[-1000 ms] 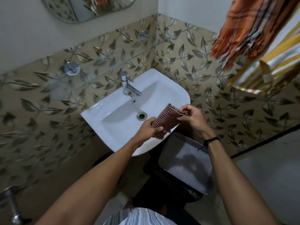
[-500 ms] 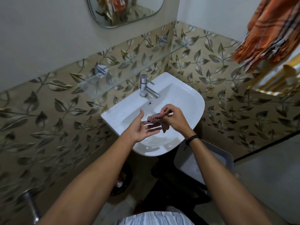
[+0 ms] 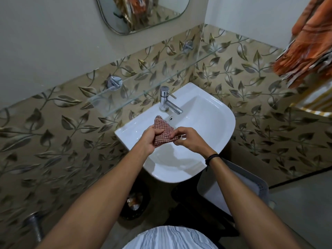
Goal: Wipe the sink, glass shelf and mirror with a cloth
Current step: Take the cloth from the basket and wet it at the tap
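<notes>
In the head view, both forearms reach forward from the bottom edge and meet over the white sink (image 3: 212, 123); the left forearm comes from the lower left and the right one from the lower right, so the two make a narrow V.

The left hand (image 3: 150, 138) is turned with its back towards the camera; its fingers are curled and closed on the left side of the cloth (image 3: 162, 129), which is red and white checked. The right hand (image 3: 188, 139) lies just beside it, the palm facing down; its thumb and first fingers pinch the right edge of the cloth, and the other fingers are bent under, so I cannot tell if they touch the fabric. A dark band (image 3: 212, 157) goes around the right wrist.

The cloth is bunched between the two hands, above the basin; one corner stands up and points towards the tap (image 3: 167, 102); whether the cloth touches the basin I cannot tell.

The chrome tap stands at the back rim of the sink; the glass shelf (image 3: 143, 87) runs along the leaf-patterned tiles (image 3: 53, 132) above the tap; the mirror (image 3: 142, 13) hangs higher on the plain wall, cut by the top edge. An orange striped towel (image 3: 309, 44) hangs at the upper right, well apart from the hands.
</notes>
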{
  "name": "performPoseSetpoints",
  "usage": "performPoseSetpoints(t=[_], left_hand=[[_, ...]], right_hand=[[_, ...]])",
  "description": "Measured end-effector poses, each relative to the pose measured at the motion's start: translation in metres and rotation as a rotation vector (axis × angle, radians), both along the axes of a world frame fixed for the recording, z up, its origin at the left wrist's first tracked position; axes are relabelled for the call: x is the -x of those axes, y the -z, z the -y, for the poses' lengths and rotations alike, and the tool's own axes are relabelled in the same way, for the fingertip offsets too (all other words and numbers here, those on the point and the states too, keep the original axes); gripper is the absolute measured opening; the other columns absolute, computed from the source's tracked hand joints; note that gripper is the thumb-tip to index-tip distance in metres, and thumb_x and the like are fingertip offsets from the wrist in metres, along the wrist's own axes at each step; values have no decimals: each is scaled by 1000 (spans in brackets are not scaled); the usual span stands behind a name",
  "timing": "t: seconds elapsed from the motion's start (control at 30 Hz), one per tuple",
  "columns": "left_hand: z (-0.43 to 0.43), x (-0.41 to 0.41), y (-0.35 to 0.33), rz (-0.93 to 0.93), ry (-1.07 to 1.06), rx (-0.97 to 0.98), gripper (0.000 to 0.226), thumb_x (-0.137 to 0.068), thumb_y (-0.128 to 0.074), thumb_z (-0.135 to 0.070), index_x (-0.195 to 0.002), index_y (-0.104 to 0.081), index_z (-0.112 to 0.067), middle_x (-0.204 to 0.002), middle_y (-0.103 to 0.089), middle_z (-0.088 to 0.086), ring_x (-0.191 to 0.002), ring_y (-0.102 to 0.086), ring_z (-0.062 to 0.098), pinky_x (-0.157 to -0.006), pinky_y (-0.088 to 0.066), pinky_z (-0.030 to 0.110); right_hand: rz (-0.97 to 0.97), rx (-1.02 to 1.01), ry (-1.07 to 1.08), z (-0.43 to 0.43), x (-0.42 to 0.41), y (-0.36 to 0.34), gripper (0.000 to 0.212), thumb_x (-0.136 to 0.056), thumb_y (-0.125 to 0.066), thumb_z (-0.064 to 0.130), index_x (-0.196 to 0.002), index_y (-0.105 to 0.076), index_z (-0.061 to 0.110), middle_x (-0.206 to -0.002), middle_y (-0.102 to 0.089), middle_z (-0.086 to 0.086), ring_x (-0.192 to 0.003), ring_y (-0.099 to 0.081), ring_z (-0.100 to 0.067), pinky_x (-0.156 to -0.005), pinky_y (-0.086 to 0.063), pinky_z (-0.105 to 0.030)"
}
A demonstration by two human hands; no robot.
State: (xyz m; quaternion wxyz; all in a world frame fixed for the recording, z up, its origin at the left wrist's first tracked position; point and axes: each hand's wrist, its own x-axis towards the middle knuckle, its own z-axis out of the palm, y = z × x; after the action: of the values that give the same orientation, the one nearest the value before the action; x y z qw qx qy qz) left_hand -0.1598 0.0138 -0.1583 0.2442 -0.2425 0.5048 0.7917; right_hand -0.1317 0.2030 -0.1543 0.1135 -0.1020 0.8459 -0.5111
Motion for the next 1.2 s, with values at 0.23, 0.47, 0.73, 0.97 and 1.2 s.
performPoseSetpoints(t=[0.23,0.47,0.73,0.97,1.2], left_hand=[[-11,18,10,-2,-48,77,38,-97,-44,1,-130,-58,-11,-125,-68,17,-108,-67,35,-90,-57,49],[4,34,15,-31,-59,216,43,-97,-52,5,-134,-58,-16,-116,-71,11,-102,-69,31,-76,-58,41],[36,86,2,-154,153,483,38,-99,-55,1,-127,-63,-23,-106,-70,4,-96,-65,23,-75,-52,34],[61,129,44,-323,229,958,42,-90,-64,-2,-130,-62,-13,-129,-66,14,-122,-60,35,-103,-51,45],[39,101,50,-756,326,1590,53,-91,-55,-3,-143,-49,-9,-141,-54,17,-130,-49,37,-109,-41,48]], right_hand=[[60,57,-66,-17,22,9,29,-79,-69,-2,-97,-76,19,-104,-73,4,-101,-69,-13,-91,-54,-39],[24,52,92,-34,39,23,22,-88,-65,1,-86,-73,21,-98,-73,1,-92,-69,-13,-82,-54,-28],[-19,14,198,-24,70,18,25,-89,-65,6,-81,-70,29,-96,-73,12,-87,-68,-6,-87,-56,-35],[-118,-116,295,-21,101,11,16,-91,-70,14,-103,-70,25,-111,-54,8,-98,-63,-13,-84,-49,-24],[-161,-281,297,-6,124,23,28,-89,-68,16,-117,-69,21,-118,-56,-3,-107,-58,-25,-95,-51,-40]])
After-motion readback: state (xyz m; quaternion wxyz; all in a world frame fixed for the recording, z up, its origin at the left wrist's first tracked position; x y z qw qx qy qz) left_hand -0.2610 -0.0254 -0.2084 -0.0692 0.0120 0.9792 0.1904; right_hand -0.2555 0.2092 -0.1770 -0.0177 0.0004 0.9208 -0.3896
